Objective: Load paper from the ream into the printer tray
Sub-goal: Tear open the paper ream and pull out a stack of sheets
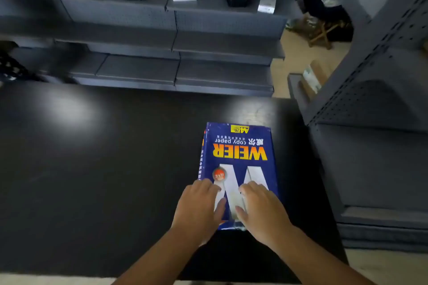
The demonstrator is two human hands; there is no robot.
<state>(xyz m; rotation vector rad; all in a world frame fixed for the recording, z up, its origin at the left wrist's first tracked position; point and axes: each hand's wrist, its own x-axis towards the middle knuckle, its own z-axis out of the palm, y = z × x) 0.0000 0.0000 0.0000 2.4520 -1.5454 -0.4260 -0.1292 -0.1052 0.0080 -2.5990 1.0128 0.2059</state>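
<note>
A blue wrapped ream of copy paper (pixel 240 150) with orange lettering lies flat on the black table (pixel 104 169), right of centre, its print upside down to me. My left hand (pixel 199 208) rests palm-down on the ream's near left corner, fingers spread. My right hand (pixel 261 210) lies flat on the near right corner, fingers apart. Both hands press on the wrapper's near end; neither visibly grips it. No printer or printer tray is in view.
Grey pegboard shelving (pixel 176 37) runs behind the table, with small boxes and black devices on its upper shelf. A second grey shelf unit (pixel 370 122) stands close on the right. A person sits at the far back right by a wooden stool (pixel 324 30).
</note>
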